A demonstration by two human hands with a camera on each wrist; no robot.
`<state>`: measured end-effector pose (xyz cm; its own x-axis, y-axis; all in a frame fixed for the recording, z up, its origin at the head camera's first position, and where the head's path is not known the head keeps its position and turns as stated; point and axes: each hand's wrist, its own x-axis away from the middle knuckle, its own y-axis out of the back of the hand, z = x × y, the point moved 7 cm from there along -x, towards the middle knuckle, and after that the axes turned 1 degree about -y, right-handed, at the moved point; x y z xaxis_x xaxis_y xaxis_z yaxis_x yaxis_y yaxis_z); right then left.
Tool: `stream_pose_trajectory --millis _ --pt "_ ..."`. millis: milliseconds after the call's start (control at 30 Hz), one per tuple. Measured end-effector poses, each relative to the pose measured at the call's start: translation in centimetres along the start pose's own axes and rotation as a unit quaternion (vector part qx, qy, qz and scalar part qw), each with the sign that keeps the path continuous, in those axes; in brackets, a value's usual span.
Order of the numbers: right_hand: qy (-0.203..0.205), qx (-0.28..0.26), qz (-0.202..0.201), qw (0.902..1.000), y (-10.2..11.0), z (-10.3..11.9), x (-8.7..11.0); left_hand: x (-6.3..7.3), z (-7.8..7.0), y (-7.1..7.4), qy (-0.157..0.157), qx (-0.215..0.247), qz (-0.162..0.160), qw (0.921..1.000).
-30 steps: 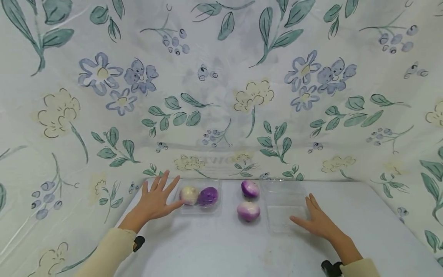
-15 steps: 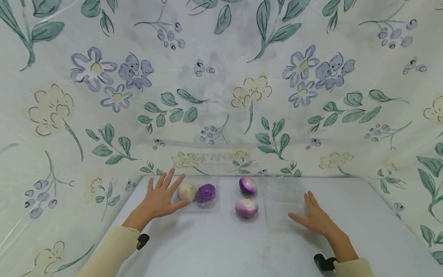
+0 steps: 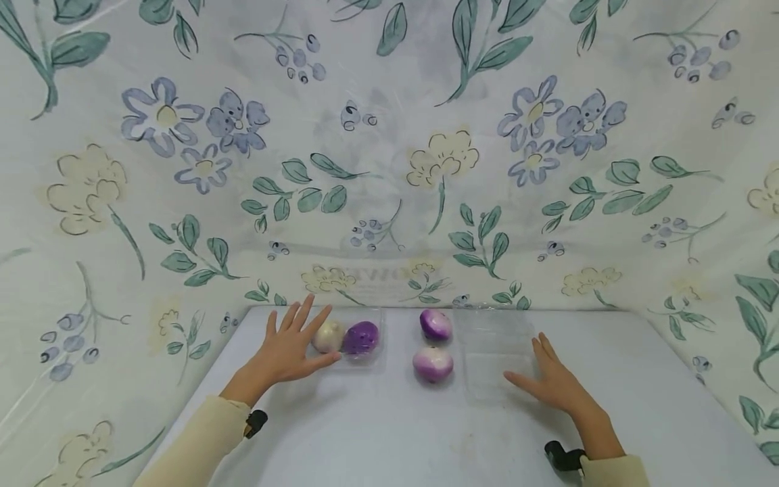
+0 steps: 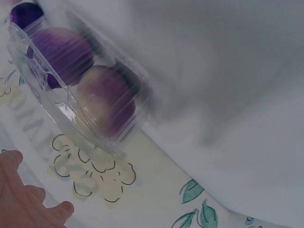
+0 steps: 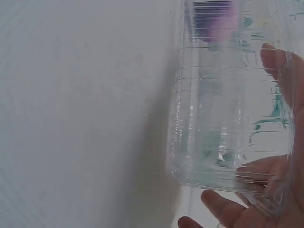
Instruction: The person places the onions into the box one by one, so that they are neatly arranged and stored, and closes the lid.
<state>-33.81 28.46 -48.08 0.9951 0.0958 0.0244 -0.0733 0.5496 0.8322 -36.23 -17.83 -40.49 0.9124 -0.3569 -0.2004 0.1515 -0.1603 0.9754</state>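
Observation:
My left hand [image 3: 286,352] has its fingers spread beside a clear plastic box [image 3: 359,368] at the back left of the table. Inside that box sit a pale onion [image 3: 329,336] and a purple onion [image 3: 362,338]; the left wrist view shows the box [image 4: 107,142] with the hand [image 4: 28,194] apart from it. My right hand [image 3: 556,379], fingers straight and thumb out, is at the right side of an open clear container [image 3: 496,379]. Contact there cannot be told. Between box and container lie two purple-and-white onions, one farther back [image 3: 436,325], the other nearer [image 3: 433,364].
A white table [image 3: 377,433] ends at the back against a hanging flowered sheet [image 3: 377,169]. Both forearms wear light sleeves, with a dark wrist camera [image 3: 255,423] on the left and another wrist camera [image 3: 562,456] on the right.
My left hand has moved right, its thumb now farther across the front of the box. The right hand has shifted slightly left. The onions and containers stay in place on the table.

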Motion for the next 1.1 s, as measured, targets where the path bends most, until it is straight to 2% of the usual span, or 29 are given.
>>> stream_pose_trajectory --millis 367,567,933,1100 --pt "0.024 -0.03 -0.009 0.9992 0.2 0.0 -0.1 -0.7 -1.1 -0.3 -0.002 0.011 0.012 0.9999" --pt "0.027 -0.041 0.015 0.9987 0.2 0.2 0.1 -1.1 -1.9 -0.5 -0.019 0.018 0.002 0.9997" --pt "0.021 -0.028 0.016 0.9992 0.1 -0.2 0.3 -2.3 -4.9 -1.2 -0.044 0.038 0.008 0.9983" --pt "0.022 -0.034 0.007 0.9992 0.1 -0.5 0.2 -2.9 -7.0 -0.9 -0.07 0.05 0.002 0.9963"
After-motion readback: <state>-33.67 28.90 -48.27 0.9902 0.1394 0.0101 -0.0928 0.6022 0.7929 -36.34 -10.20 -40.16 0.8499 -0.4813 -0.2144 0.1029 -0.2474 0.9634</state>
